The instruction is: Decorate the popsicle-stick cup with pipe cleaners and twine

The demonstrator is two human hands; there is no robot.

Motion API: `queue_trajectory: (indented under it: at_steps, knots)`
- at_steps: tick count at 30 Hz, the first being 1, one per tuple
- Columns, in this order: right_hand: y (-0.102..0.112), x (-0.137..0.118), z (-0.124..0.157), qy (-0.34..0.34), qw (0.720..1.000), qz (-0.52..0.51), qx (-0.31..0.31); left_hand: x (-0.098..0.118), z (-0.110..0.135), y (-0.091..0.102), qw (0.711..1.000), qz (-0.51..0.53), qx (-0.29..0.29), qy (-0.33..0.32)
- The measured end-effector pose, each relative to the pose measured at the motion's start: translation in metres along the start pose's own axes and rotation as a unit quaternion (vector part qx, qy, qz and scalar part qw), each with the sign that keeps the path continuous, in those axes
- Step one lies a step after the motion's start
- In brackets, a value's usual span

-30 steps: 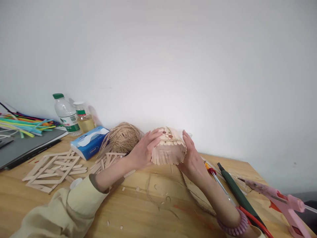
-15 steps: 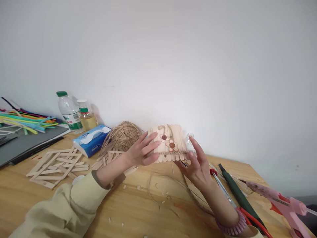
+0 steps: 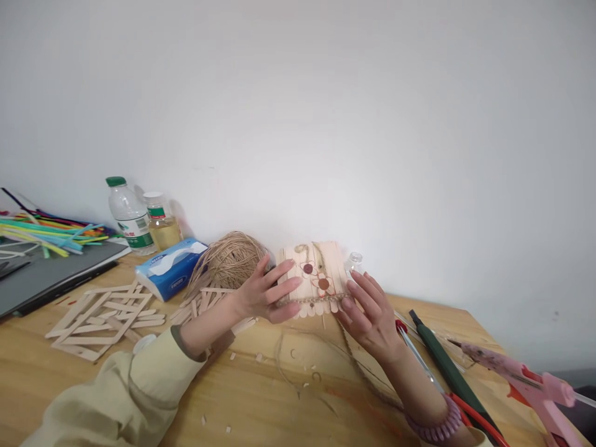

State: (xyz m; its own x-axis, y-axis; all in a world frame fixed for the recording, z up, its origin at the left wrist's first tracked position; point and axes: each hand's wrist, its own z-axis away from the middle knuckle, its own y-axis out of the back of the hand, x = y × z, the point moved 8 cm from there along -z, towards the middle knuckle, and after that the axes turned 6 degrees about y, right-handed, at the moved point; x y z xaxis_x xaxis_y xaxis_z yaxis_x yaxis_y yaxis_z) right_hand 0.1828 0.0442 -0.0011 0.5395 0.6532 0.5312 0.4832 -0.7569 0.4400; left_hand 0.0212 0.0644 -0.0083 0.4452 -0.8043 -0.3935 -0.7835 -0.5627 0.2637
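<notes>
Between both hands, raised above the table, is a panel of wooden craft sticks (image 3: 333,264) decorated with two flowers with brown centres, twine stems and a twine band along its scalloped lower edge. My left hand (image 3: 265,288) grips its left side, fingers spread over the front. At the lower right corner, my right hand (image 3: 370,316) holds the panel with fingers bent; its thumb is partly behind it. A small clear glass bottle (image 3: 354,262) shows just behind my right fingertips. The back of the panel is hidden.
A twine ball (image 3: 233,257), loose craft sticks (image 3: 105,316), a blue tissue pack (image 3: 170,270) and a green-capped bottle (image 3: 133,214) stand left. To the right lie scissors (image 3: 419,354), a dark green tool (image 3: 449,366) and a pink glue gun (image 3: 526,379). Twine scraps litter the table.
The panel has come down slightly and faces the camera more squarely. My right fingers, raised off its right edge before, now rest on its lower right corner.
</notes>
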Motion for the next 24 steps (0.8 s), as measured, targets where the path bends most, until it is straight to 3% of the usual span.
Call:
queue_trajectory:
  at_steps: [6,8,10,12,14,17,19,21,22,24]
  knots:
    - [0.0,0.001,-0.002,-0.001,1.0,-0.022,-0.013,-0.007,0.003,-0.002,0.998,0.036,-0.03,0.042]
    - [0.0,0.009,-0.007,-0.055,0.998,-0.042,-0.012,-0.013,-0.003,-0.006,0.994,0.04,-0.045,0.088]
    - [0.001,0.022,-0.012,-0.161,0.982,-0.099,-0.001,-0.025,-0.008,-0.011,0.981,0.049,-0.062,0.176]
    - [0.0,0.036,-0.012,-0.301,0.935,-0.187,0.02,-0.037,-0.009,-0.013,0.957,0.058,-0.056,0.28]
    - [-0.005,0.045,-0.007,-0.442,0.847,-0.292,0.051,-0.039,-0.008,-0.013,0.941,0.07,-0.039,0.329]
    - [-0.012,0.044,0.002,-0.585,0.693,-0.408,0.111,-0.025,-0.014,-0.017,0.953,0.088,-0.046,0.287]
    - [-0.014,0.039,0.005,-0.636,0.621,-0.437,0.141,-0.018,-0.018,-0.022,0.958,0.073,-0.076,0.268]
    - [-0.015,0.033,0.005,-0.661,0.582,-0.452,0.141,-0.016,-0.023,-0.024,0.958,0.037,-0.093,0.268]
    - [-0.016,0.03,0.003,-0.661,0.578,-0.461,0.129,-0.016,-0.026,-0.021,0.959,0.018,-0.087,0.268]
    - [-0.015,0.024,-0.008,-0.628,0.605,-0.482,0.091,-0.017,-0.033,-0.012,0.962,-0.007,-0.056,0.267]
